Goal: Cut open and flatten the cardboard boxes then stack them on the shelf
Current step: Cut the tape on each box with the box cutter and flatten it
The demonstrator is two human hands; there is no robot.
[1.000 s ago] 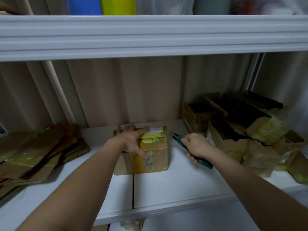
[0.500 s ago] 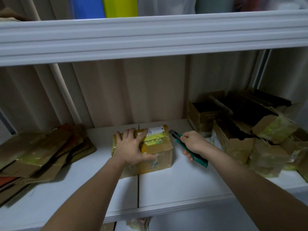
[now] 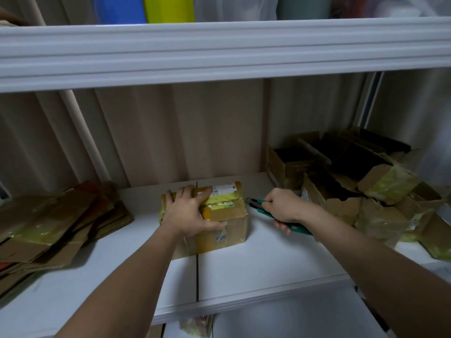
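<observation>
The left hand (image 3: 189,212) lay spread over the taped cardboard box (image 3: 219,220) on the white shelf (image 3: 256,269), fingers (image 3: 186,191) straight. Right of the box, the right hand (image 3: 283,206) gripped a green utility knife (image 3: 262,206). Flattened cardboard (image 3: 48,223) lay left; open boxes (image 3: 346,179) right.

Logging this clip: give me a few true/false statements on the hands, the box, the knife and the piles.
1. The left hand lies on top of the taped box. True.
2. The right hand is empty. False: it grips a green knife.
3. The blade is already in the box. False: its tip is beside the box, at its right.
4. Flattened cardboard lies at the left of the shelf. True.
5. The open boxes lie at the left. False: at the right.
</observation>
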